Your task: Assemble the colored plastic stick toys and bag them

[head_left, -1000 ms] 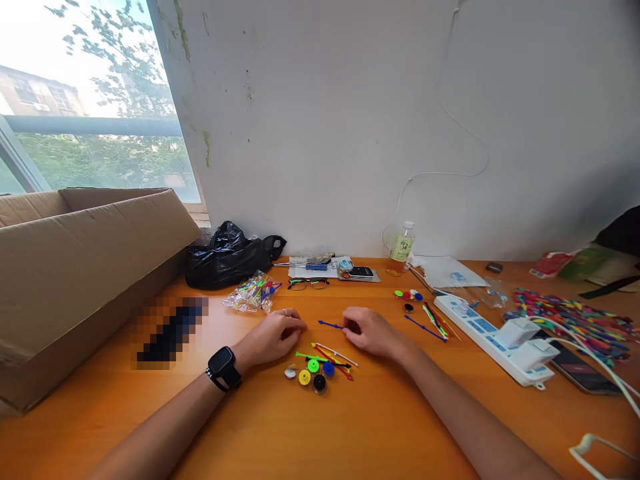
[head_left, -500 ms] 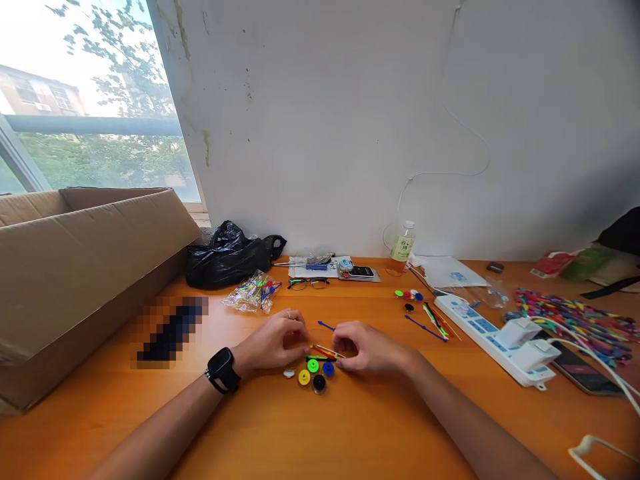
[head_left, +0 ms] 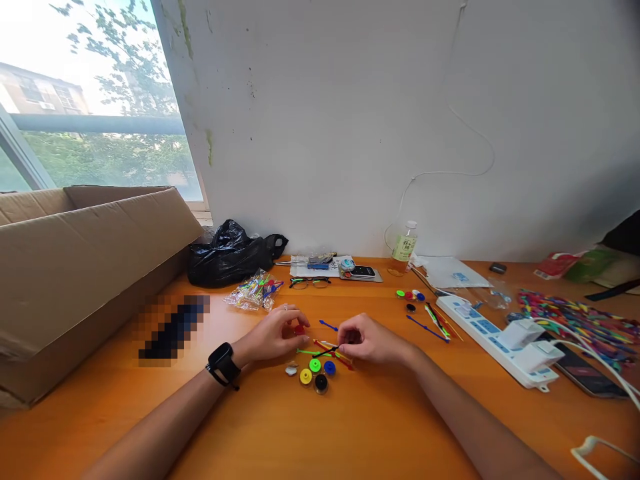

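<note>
My left hand (head_left: 273, 333), with a black watch on the wrist, pinches a small red disc (head_left: 299, 329) just above the orange table (head_left: 350, 427). My right hand (head_left: 367, 340) is closed on the end of a thin black stick (head_left: 325, 351). Between and below the hands lie several coloured sticks (head_left: 330, 353). Small discs lie there too, in white (head_left: 291, 370), yellow (head_left: 305, 377), green (head_left: 315, 365), blue (head_left: 329, 367) and black (head_left: 321, 383). A lone blue stick (head_left: 327, 325) lies just beyond.
A big cardboard box (head_left: 75, 267) fills the left. A black bag (head_left: 230, 253), a clear packet of parts (head_left: 255, 293), glasses (head_left: 307, 283), a bottle (head_left: 404, 243) and a phone line the back. A power strip (head_left: 495, 337), more sticks and discs (head_left: 425, 313) and a colourful pile (head_left: 580, 320) lie right.
My left hand has picked up a red disc. My right hand has moved from the blue stick down to the stick pile and lifted a black stick by its end.
</note>
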`<state>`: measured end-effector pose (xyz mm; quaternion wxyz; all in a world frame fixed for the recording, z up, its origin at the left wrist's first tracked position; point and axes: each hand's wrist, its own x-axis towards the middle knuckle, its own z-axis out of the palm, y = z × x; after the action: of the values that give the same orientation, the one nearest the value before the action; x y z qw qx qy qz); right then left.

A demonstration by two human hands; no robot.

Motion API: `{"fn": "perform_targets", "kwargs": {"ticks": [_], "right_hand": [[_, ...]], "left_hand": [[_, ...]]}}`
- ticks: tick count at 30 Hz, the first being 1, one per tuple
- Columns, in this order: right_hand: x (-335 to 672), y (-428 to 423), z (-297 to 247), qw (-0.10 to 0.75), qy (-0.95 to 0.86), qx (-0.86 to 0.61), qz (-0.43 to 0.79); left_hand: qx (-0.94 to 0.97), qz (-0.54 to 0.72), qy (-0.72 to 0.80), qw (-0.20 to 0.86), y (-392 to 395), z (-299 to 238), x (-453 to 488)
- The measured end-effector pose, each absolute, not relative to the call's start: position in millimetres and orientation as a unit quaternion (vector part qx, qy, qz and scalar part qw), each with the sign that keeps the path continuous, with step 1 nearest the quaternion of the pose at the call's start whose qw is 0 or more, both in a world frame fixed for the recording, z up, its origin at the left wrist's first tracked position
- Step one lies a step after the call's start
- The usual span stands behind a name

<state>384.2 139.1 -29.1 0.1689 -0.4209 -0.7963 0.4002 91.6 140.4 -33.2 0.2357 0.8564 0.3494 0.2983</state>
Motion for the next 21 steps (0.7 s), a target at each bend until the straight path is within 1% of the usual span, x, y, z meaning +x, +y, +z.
{"fn": "perform_targets", "kwargs": {"ticks": [3,9,11,15,17,21], "right_hand": [[386,146,-28,0.215,-0.788,-0.434,0.379],[405,170,-31,0.268,-0.764,-0.504,0.301],[413,176,-36,0.267,-0.759,-0.531,0.266],[421,178,-43,0.23,-0.763,-0.558,0.231],[420,175,-40,0.224,-0.768,-0.56,0.213],[408,162,-26,0.249,-0.785,-0.541,0.17]], "left_hand": [[0.853,0.3,0.363,0.223,145,-36,87],[0.854,0.246,0.379,0.257,147,-37,85],[0.856,0.253,0.377,0.245,147,-37,86],[0.852,0.303,0.367,0.22,143,-30,86],[0.853,0.283,0.35,0.263,140,-22,85],[0.833,0.149,0.308,0.435,136,-10,82]]}}
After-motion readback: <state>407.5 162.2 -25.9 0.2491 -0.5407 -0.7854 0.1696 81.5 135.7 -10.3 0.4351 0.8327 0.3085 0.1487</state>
